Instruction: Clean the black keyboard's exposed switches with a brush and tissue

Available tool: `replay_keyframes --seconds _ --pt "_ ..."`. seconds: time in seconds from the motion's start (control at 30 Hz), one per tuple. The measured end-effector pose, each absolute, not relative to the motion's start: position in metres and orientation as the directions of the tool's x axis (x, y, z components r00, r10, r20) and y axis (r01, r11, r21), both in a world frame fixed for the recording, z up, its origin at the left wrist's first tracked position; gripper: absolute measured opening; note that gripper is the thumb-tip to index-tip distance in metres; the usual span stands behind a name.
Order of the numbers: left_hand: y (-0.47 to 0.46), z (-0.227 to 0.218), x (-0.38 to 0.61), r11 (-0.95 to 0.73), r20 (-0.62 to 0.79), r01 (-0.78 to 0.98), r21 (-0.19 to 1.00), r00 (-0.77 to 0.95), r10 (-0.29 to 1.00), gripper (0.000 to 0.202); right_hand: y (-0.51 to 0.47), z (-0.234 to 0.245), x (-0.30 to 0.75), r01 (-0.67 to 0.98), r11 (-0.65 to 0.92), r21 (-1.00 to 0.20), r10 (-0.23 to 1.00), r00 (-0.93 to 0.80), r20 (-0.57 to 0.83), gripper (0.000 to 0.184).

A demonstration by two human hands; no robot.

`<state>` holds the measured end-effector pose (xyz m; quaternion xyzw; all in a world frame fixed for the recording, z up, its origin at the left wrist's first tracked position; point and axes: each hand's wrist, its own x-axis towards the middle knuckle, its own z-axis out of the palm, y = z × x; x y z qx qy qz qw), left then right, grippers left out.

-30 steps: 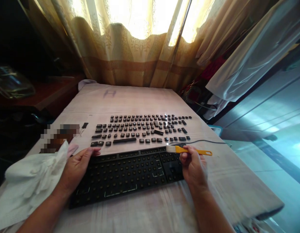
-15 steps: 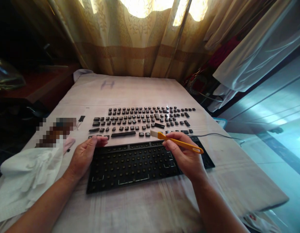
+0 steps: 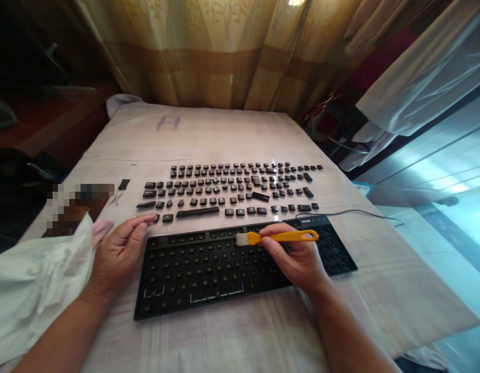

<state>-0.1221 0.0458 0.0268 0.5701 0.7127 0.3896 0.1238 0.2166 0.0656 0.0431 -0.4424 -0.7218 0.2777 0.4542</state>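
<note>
A black keyboard base (image 3: pixel 208 269) without its keycaps lies on the cloth-covered table (image 3: pixel 224 134). My right hand (image 3: pixel 296 259) pinches a small yellow-handled brush (image 3: pixel 276 238), its pale bristles resting on the keyboard's top row near the middle. My left hand (image 3: pixel 119 248) rests at the keyboard's upper left corner, fingers curled against its edge. Several rows of loose black keycaps (image 3: pixel 232 189) lie laid out just behind the keyboard.
A crumpled white cloth (image 3: pixel 30 290) lies at the left by my left wrist. A small black clip-like tool (image 3: pixel 122 185) sits left of the keycaps. The keyboard cable (image 3: pixel 360 212) runs off to the right. Curtains hang behind the table.
The brush has moved left along the keyboard's top row and its handle now lies level. The view has tilted down; my left hand stays at the left corner.
</note>
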Motion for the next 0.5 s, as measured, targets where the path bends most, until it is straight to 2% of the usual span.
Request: replay_keyframes --seconds 0.23,0.5 --pt "0.044 0.0284 -0.1227 -0.065 0.333 0.696 0.715 -0.257 0.907 0.036 0.0656 0.0403 0.2149 0.389 0.562 -0.73 0.823 -0.345 0.451 0.013" --pt "0.0429 0.0244 -0.1246 -0.039 0.293 0.691 0.721 -0.254 0.922 0.037 0.0678 0.0447 0.2188 0.449 0.59 -0.671 0.801 -0.429 0.417 0.014"
